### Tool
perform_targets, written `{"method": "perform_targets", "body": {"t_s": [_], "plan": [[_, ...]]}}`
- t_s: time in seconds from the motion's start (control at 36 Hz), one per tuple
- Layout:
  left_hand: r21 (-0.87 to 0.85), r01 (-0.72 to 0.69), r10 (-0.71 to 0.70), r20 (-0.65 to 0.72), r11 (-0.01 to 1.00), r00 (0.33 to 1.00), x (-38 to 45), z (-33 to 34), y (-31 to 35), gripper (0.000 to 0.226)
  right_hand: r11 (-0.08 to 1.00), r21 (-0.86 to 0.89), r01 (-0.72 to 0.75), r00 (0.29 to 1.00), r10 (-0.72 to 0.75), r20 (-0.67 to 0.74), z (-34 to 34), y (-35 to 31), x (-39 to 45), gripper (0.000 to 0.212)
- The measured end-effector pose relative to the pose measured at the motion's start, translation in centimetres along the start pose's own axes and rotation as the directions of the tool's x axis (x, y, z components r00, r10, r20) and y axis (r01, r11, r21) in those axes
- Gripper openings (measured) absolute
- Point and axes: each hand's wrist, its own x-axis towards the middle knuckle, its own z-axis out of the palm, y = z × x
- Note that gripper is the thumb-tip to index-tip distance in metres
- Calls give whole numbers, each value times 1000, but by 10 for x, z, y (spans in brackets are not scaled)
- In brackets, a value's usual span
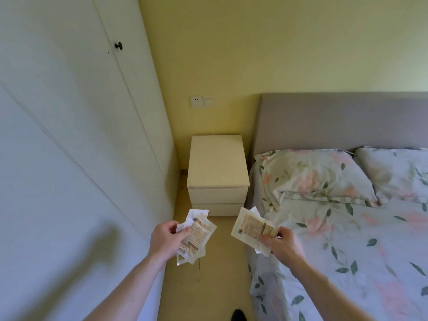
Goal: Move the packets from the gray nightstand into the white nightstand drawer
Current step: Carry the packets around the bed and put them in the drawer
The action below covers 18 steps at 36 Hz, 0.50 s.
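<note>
Standing in the gap between wardrobe (58, 112) at frame left and bed (347, 239) at frame right, facing the white nightstand (217, 163) at centre. Largest first: one wardrobe with a single black knob (118, 46); one bed with two floral pillows (312, 177); one nightstand with two drawer fronts, both closed, top drawer (216, 196) just under the top panel. No gray nightstand in view.

Judging progress: roughly midway. Packets already collected and carried here; still left are opening a drawer, dropping both bunches inside, and perhaps closing it.

Holding two bunches, both low in the frame just below the nightstand. Left hand (165, 239) curled around a loose fan of left packets (196, 237), at least three, exact count unclear. Right hand (283, 245) pinching right packets (251, 228), a flatter stack of at least two. With both hands full, freeing one for the drawer looks necessary.
</note>
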Motion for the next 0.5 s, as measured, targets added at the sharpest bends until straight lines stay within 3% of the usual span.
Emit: {"method": "perform_targets", "body": {"t_s": [0.25,0.5], "plan": [[-43,93,-92,28,995,995,118,11,31,8,996,-50,-75,997,76,21,19,-59,118,12],[-126,236,-216,152,964,965,289,44,47,9,887,306,-346,934,357,20,90,-66,264,26]]}}
